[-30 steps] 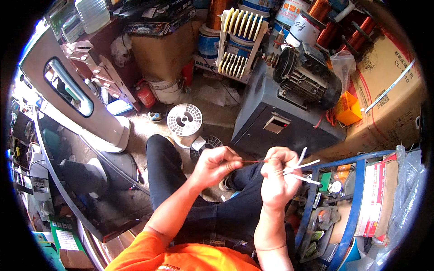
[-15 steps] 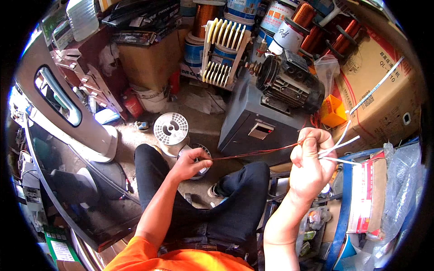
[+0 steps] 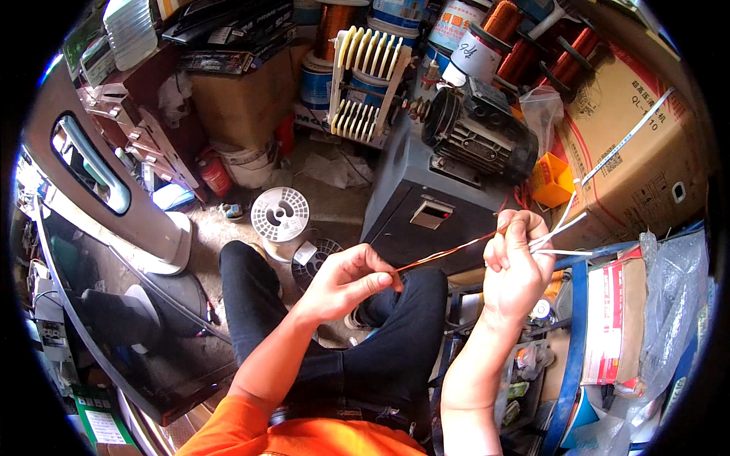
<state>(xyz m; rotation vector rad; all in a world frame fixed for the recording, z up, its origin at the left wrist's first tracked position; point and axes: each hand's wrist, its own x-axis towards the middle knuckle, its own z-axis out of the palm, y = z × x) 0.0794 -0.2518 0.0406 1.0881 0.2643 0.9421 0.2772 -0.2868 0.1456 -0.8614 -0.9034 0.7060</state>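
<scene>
A thin bundle of copper-coloured wires runs between my two hands above my knees. My left hand is closed, pinching one end of the stretch between thumb and fingers. Higher and to the right, my right hand is closed round the other end. Several thin white sleeves stick out from the right fist, pointing right. Inside that fist, how wires and sleeves lie is hidden. Past the right hand, a grey cabinet carries a dark electric motor.
White spools stand on the floor beyond my left knee. A rack with cream-coloured slats leans near the cabinet. At right are a large cardboard box, an orange container and plastic wrap. A dark monitor stands at left.
My left hand has moved right along the wires, shortening the stretch between the hands. The right hand keeps its grip nearly in place. The whole view has shifted slightly.
</scene>
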